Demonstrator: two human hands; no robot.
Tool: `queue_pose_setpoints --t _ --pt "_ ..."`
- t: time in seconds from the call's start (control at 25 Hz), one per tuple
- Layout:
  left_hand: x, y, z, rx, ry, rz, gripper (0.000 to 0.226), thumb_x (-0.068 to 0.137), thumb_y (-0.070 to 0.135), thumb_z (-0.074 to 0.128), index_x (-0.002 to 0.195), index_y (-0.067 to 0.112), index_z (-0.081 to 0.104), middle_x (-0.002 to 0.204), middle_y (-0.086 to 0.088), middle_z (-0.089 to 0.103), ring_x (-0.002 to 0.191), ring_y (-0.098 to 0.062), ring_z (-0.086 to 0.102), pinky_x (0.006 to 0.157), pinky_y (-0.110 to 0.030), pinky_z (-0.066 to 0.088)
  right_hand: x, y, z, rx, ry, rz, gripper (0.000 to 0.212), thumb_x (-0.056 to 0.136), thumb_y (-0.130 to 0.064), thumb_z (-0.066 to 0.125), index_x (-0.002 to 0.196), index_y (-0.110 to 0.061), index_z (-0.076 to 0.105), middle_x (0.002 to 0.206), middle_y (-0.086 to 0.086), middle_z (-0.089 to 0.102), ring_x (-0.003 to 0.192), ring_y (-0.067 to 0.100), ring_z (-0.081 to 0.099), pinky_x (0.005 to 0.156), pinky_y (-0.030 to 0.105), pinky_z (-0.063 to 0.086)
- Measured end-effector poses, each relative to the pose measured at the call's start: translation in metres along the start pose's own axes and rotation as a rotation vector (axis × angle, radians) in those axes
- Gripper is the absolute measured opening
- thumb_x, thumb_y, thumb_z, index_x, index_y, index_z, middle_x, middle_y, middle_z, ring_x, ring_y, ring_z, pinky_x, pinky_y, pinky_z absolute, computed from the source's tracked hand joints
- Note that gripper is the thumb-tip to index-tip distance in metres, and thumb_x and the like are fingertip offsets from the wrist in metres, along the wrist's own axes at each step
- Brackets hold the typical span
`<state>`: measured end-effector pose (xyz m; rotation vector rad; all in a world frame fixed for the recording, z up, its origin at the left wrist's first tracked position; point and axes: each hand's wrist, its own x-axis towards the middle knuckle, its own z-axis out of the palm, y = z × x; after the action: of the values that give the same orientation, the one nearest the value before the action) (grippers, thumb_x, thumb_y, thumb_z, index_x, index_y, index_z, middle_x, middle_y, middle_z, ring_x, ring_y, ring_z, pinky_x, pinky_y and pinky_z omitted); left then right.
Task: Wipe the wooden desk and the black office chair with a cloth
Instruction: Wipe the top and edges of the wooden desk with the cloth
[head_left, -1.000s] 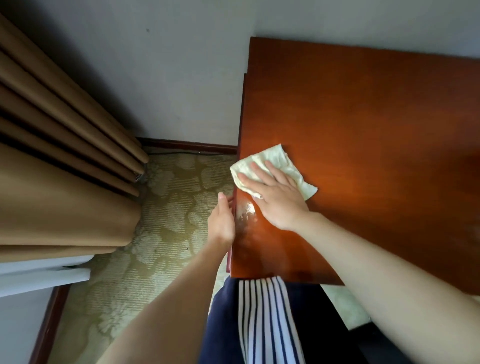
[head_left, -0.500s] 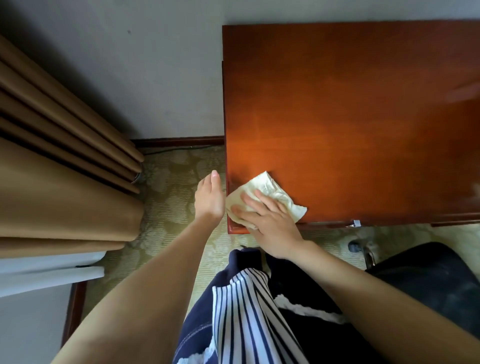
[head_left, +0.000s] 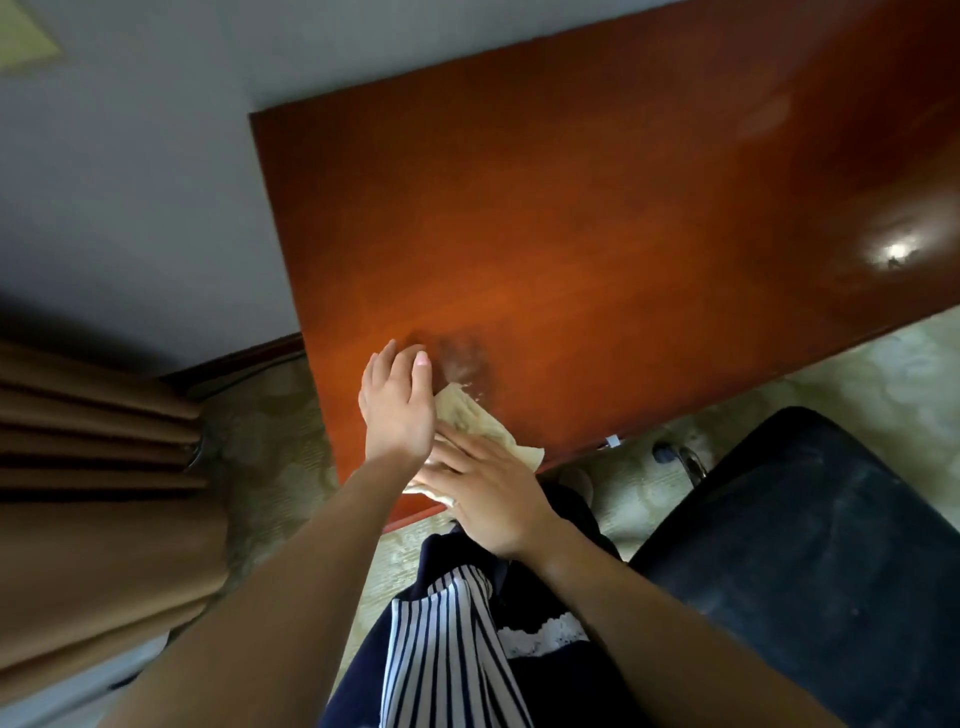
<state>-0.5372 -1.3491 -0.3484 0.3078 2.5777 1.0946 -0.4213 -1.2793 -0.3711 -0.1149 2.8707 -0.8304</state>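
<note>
Cloth (head_left: 475, 423), seemingly flat, under right hand (head_left: 485, 501)

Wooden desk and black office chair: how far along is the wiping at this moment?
Done: seemingly only a patch of the wooden desk near its left corner, where a damp smear shows. In hand: the right hand presses the cloth flat there, the left hand open beside it. Left: the remaining desk surface and the dusty black office chair.

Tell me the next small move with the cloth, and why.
Probably slide the cloth forward, away from the body, over the dull patch just beyond it. The right hand lies flat on the cloth at the desk's near left corner, and the patch stands out against the shine. The left hand hovers beside it, holding nothing.
</note>
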Motion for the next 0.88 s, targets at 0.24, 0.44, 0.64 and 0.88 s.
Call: queue_pose_setpoints --t 0.24,0.44,0.64,0.88 --pt "0.016 0.05 0.059 0.065 -0.127 0.085 0.052 0.097 0.041 0.025 0.131 0.015 0.055 0.153 -0.009 0.033 0.145 -0.023 0.018 0.118 -0.038 0.01 -0.03 0.071 -0.027 -0.053 0.173 0.248 0.054 0.085 -0.021 0.029 0.134 -0.032 0.05 0.147 -0.006 0.042 0.138 0.02 0.034 0.107 0.04 0.035" --pt "0.027 0.097 0.105 0.096 -0.215 0.107 0.039 0.103 0.029 0.032 0.134 0.017 0.052 0.156 -0.006 0.028 0.146 -0.021 0.012 0.118 -0.036 0.005 -0.057 0.126 -0.059 -0.058 0.245 0.392 0.057 0.085 -0.013 0.039 0.138 -0.033 0.044 0.15 -0.006 0.037 0.143 0.017 0.025 0.109 0.034 0.029" --pt "0.034 0.138 0.146 0.128 -0.297 0.167 0.04 0.103 0.031 0.031 0.137 0.018 0.049 0.157 -0.005 0.024 0.147 -0.021 0.008 0.119 -0.037 0.003 -0.096 0.196 -0.095 -0.133 0.307 0.566 0.054 0.088 -0.021 0.03 0.139 -0.032 0.045 0.149 -0.005 0.039 0.143 0.018 0.025 0.107 0.036 0.035" --pt "0.036 0.175 0.188 0.262 -0.426 0.265 0.044 0.103 0.035 0.032 0.144 0.021 0.038 0.161 -0.002 0.012 0.148 -0.018 -0.004 0.12 -0.04 -0.004 -0.126 0.27 -0.136 -0.118 0.344 0.729 0.06 0.092 -0.009 0.039 0.145 -0.036 0.031 0.154 -0.006 0.027 0.145 0.022 0.016 0.113 0.036 0.024"
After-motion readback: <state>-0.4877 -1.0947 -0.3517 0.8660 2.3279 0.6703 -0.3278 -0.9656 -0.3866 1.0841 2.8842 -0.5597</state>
